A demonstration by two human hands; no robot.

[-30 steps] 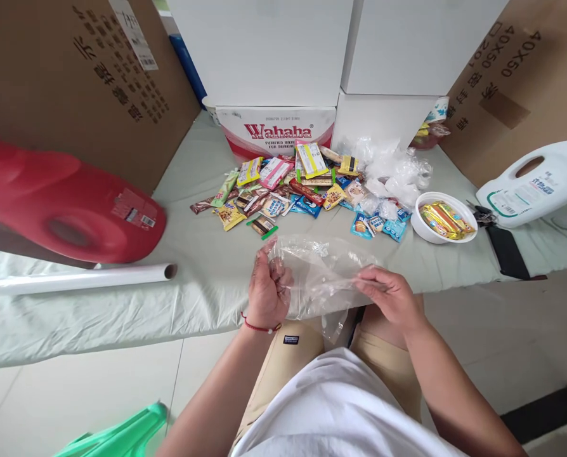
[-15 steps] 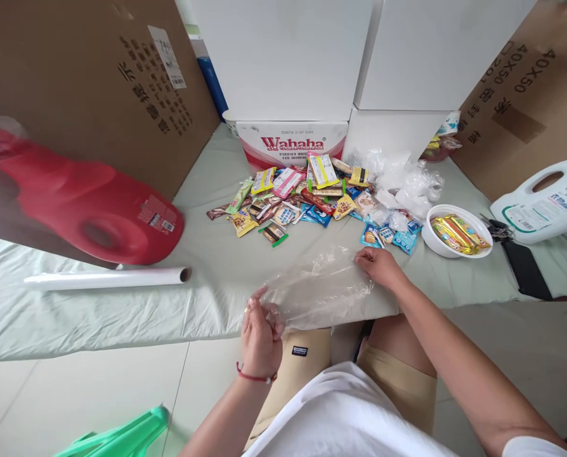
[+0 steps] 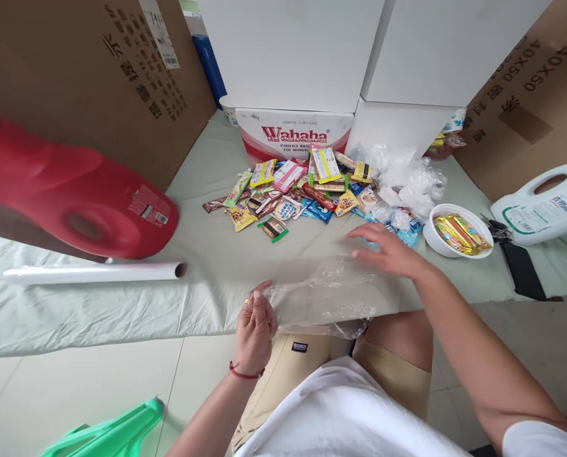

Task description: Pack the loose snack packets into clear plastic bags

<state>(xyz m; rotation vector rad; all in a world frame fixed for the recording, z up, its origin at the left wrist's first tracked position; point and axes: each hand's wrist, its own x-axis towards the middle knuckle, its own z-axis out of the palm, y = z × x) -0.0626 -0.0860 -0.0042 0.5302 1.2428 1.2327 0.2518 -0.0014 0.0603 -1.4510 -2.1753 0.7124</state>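
Note:
My left hand (image 3: 255, 327) is closed on one end of a clear plastic bag (image 3: 321, 298), which stretches to the right along the table's front edge and droops a little over it. Above the bag's right part is my right hand (image 3: 385, 249), its fingers spread and slightly blurred, holding nothing. Beyond both hands lies a heap of wrapped snacks (image 3: 288, 174) in many colours. Crumpled clear plastic bags (image 3: 411, 184) are piled to the right of the heap. A white bowl (image 3: 433, 238) with gold-wrapped snacks in it stands right of my right hand.
At the left, a red jug (image 3: 97, 203) lies behind a white roll (image 3: 97, 273). A white detergent bottle (image 3: 545, 209), keys (image 3: 500, 230) and a black phone (image 3: 524, 270) are at the right. Cardboard panels and a Wahaha box (image 3: 293, 134) enclose the back. A green stool (image 3: 112, 431) stands below left.
My right hand has let go of the bag's right end and opened, moving slightly up and right. The bag's right side has sagged over the table edge. My left hand still grips it.

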